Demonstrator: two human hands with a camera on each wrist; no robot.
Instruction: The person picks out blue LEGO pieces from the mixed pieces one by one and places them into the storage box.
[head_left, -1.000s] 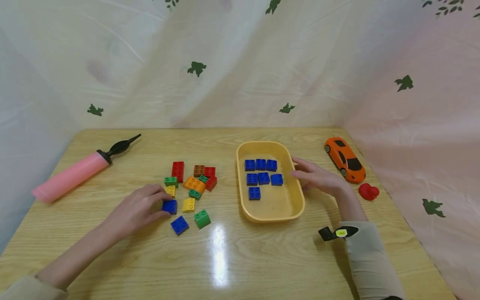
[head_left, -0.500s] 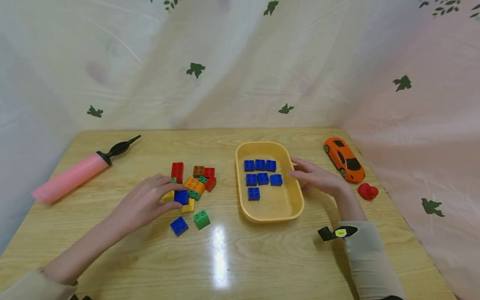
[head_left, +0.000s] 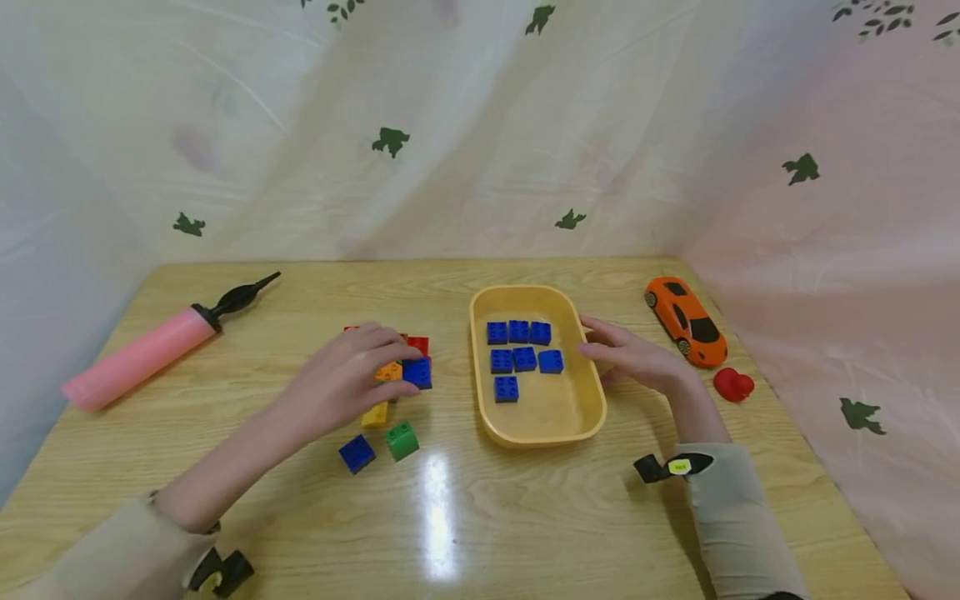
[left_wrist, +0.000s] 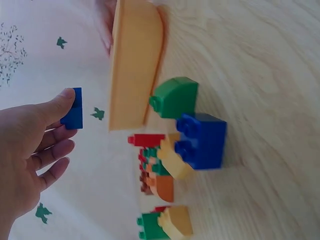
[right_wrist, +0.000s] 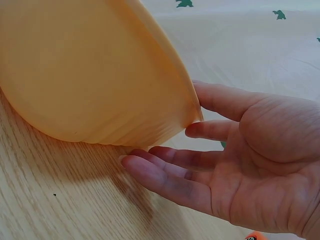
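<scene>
My left hand [head_left: 341, 383] pinches a blue toy brick [head_left: 418, 374] between thumb and fingers, raised above the pile of bricks. In the left wrist view this blue brick [left_wrist: 75, 114] is clear of the table. My right hand [head_left: 637, 358] holds the right side of a yellow plastic tray [head_left: 542, 437]. Its thumb reaches over the rim, and the other fingers lie along the outer wall. Several blue bricks [head_left: 524, 359] sit in the tray in loose rows. Another blue brick [head_left: 357, 454] lies on the table beside a green brick [head_left: 402, 441].
Under my left hand are red, orange and yellow bricks [head_left: 375, 416], partly hidden. A pink balloon pump [head_left: 142, 358] lies at the left. An orange toy car [head_left: 686, 322] and a small red object [head_left: 732, 384] lie right of the tray. A patterned curtain hangs behind the table.
My left hand has lifted the blue brick from the pile's near left and carried it rightwards over the other bricks. My right hand and the tray stay in place.
</scene>
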